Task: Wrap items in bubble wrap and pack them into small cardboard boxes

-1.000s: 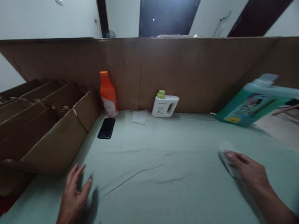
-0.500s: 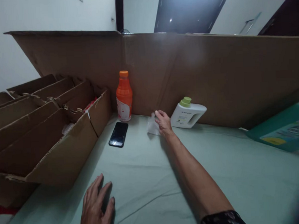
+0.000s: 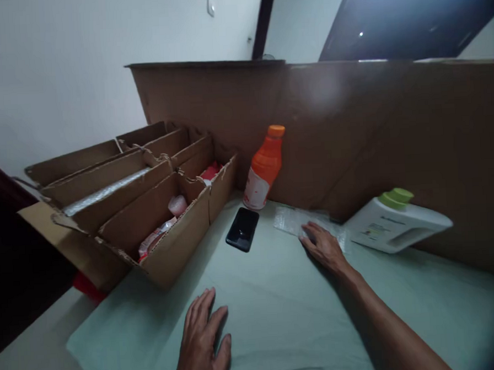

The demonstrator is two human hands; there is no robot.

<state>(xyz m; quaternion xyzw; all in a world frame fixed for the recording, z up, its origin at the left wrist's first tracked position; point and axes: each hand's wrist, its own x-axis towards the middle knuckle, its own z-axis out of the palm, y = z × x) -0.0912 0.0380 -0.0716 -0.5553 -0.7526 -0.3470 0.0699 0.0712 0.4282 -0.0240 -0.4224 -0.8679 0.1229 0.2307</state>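
A clear sheet of bubble wrap [image 3: 287, 220] lies flat along the foot of the cardboard wall, between an orange bottle [image 3: 266, 164] and a white jug with a green cap [image 3: 392, 224]. My right hand [image 3: 322, 247] rests on the sheet's front edge, fingers loosely bent and apart, gripping nothing that I can see. Low in the view, my left hand [image 3: 205, 336] lies on the green cloth with its fingers spread and nothing in it. A black phone [image 3: 242, 229] sits in front of the orange bottle, apart from both hands.
On the left stands a divided cardboard box [image 3: 184, 249]; its compartments hold a pink-and-clear roll [image 3: 177, 205], a red-and-white packet [image 3: 156, 238] and a red item [image 3: 211, 171]. A tall cardboard wall [image 3: 339, 125] closes off the back of the cloth-covered surface [image 3: 278, 305].
The view has swung left, bringing more of the box in and leaving the green container out. My right hand has let go of the bubble wrap, which now lies spread flat.
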